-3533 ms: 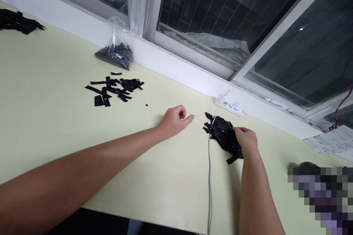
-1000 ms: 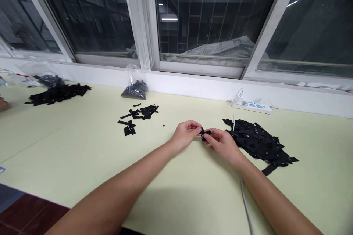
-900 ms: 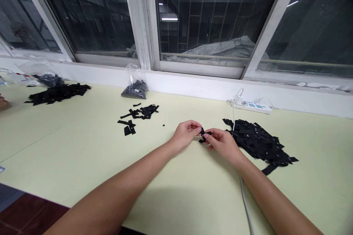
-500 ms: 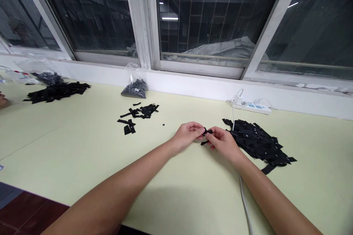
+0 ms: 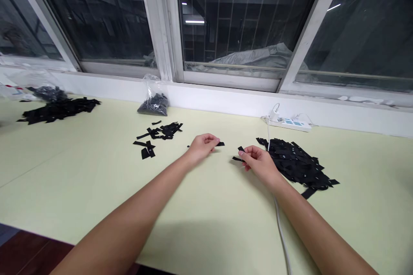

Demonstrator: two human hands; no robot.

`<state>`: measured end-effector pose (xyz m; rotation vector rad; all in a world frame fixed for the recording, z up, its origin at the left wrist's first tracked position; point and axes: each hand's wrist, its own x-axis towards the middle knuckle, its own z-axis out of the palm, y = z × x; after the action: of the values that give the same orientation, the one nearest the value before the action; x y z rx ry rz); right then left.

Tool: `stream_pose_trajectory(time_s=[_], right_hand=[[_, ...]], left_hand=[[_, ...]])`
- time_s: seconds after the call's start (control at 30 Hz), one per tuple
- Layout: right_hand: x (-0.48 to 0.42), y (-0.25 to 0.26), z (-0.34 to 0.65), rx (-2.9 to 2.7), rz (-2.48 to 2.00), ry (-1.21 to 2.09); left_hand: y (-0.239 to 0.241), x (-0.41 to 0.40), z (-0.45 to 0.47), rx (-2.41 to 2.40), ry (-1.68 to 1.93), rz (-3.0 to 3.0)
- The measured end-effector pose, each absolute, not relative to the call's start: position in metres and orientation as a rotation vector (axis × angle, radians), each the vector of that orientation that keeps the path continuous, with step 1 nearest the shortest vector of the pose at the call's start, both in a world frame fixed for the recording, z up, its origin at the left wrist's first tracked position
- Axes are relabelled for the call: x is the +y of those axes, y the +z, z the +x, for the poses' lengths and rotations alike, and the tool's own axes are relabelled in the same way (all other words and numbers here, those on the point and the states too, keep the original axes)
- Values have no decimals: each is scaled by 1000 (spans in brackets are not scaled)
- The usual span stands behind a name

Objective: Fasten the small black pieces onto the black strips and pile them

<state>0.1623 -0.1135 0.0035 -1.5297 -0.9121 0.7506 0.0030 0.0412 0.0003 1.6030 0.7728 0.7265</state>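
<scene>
Half a second ago both hands met over one bundle of black strips at the middle of the table; now they have parted, each carrying its own piece.

Head view: the left hand (image 5: 201, 145) is curled shut, pinching a short strip (image 5: 220, 143) that juts from its fingertips just above the table (image 5: 80, 172). The right hand (image 5: 258, 161) is also closed, gripping a second strip (image 5: 238, 159) whose ends show to the left of its fingers. Just beside the right hand, towards the far edge, lies the big pile (image 5: 295, 163) of strips, with a white cable (image 5: 279, 227) running under the wrist from the power strip (image 5: 288, 123) at the far edge. Left of the left hand sits a small pile (image 5: 159, 133), a tiny black dot (image 5: 188, 146) near it, and a bag (image 5: 155, 101) against the far edge. Another heap (image 5: 56, 109) lies by the far left corner.

The step in hand looks like separating stuck strips. Next, the left piece probably wants setting down with the small pile, which calls for a short reach leftwards and a clean release.
</scene>
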Motion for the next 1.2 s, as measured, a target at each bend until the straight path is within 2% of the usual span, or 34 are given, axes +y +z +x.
stream_pose_trajectory(time_s=[0.23,0.5,0.7,0.77,0.9,1.07,1.2], right_hand=[[-113,3,165,-928,-1561,738],[-113,0,167,-930,-1569,730],[-112,-4,172,-897,-1523,757],[-112,-3,172,-855,-1489,797],[-114,2,169,-763,-1400,906],[-119,8,164,-678,-1255,1050],[-119,6,163,-631,-1183,1110]], left_hand=[[12,99,-47,1120,943,2243],[4,139,-87,1535,1044,2397],[13,126,-90,1670,968,2444],[24,108,-77,1605,1047,2490],[36,54,-38,1086,1166,2604],[14,-13,4,415,769,2152],[-5,-20,18,408,706,1982]])
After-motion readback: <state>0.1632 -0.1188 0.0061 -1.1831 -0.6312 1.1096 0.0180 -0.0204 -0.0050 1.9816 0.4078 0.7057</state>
